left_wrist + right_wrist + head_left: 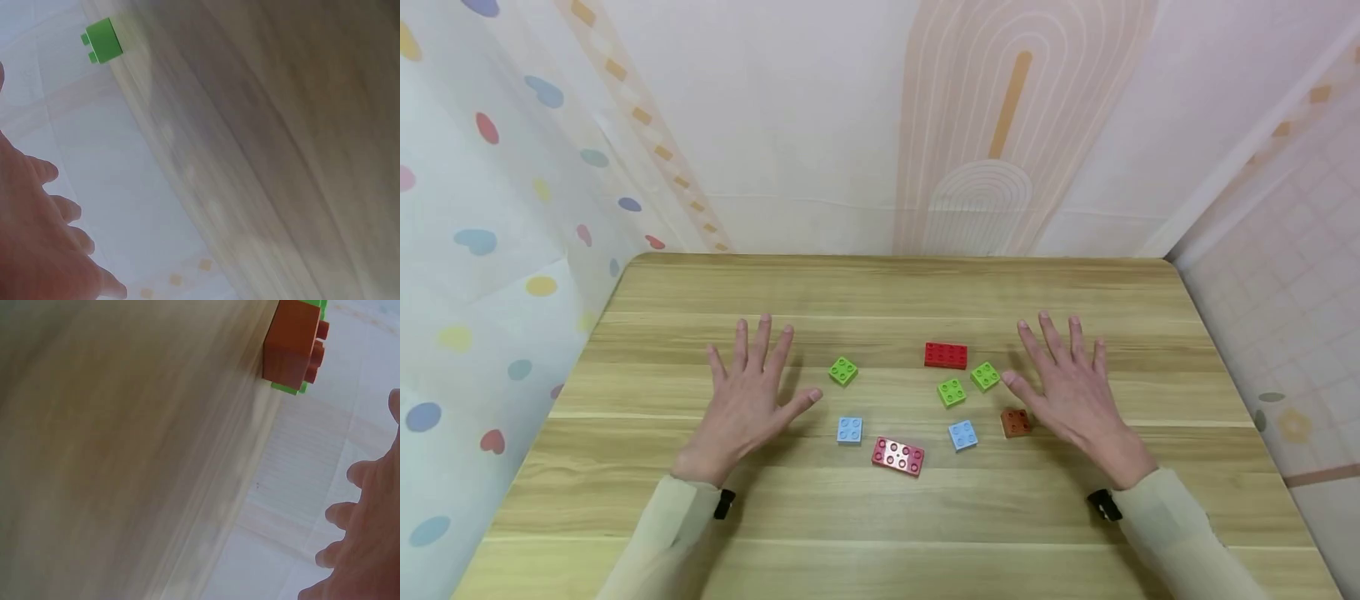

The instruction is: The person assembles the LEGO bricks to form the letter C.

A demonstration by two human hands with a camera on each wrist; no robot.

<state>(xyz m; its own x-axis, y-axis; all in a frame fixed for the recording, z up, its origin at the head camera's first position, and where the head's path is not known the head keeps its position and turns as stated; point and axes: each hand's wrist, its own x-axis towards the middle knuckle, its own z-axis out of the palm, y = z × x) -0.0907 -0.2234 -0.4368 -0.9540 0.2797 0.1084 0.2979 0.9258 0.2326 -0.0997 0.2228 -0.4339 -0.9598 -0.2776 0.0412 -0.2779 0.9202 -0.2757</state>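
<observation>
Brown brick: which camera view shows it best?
The right wrist view: the brown brick appears largest there, its side and studs in profile. The head view shows it smaller, from above, beside the right hand. The left wrist view does not show it.

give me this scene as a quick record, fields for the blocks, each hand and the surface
block count: eight, none joined, studs up
small green: left green block, middle green block, right green block
small blue: left blue block, right blue block
small brown: brown block, beside the right hand
long: red block, pinkish-red block
left hand: fingers spread, holding nothing, left of all blocks in the head view
right hand: fingers spread, holding nothing
surface: wood-grain table
</observation>
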